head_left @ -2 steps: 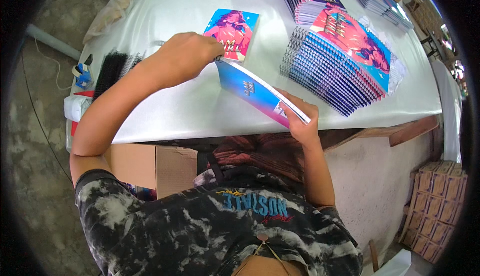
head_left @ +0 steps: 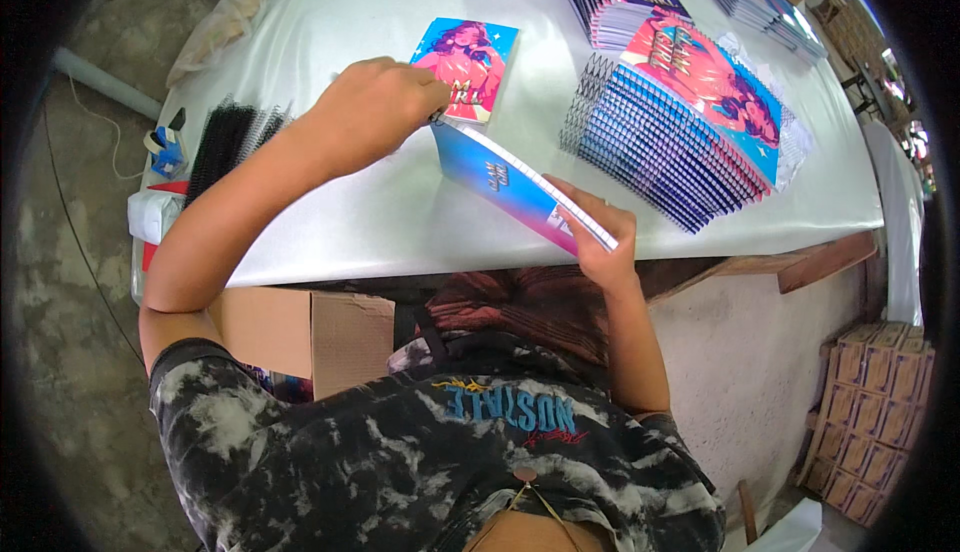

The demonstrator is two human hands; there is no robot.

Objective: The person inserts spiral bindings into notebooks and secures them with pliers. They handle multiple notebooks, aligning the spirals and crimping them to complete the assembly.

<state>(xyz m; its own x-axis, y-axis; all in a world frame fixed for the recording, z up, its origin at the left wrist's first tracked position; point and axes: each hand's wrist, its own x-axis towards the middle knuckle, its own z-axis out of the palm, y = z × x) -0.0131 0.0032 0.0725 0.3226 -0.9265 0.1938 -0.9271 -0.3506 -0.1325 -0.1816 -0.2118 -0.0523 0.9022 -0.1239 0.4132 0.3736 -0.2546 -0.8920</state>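
My right hand grips the near end of a blue and pink notebook, thumb on its cover. The notebook is tilted, its row of punched holes facing up. At its far corner, my left hand is closed on a black spiral coil; most of the coil is hidden by the fingers. Just beyond that hand, a pink and blue illustrated notebook lies flat on the white-covered table. A pile of loose black spiral coils rests to the left, behind my left forearm.
At the right a fanned stack of coil-bound notebooks spreads out. Behind it stand dark purple notebooks and another stack. A blue tape dispenser sits at the left edge. Below the table is an open cardboard box.
My left hand has shifted very slightly at the notebook's corner. The notebook's near end has tipped a little in my right hand.
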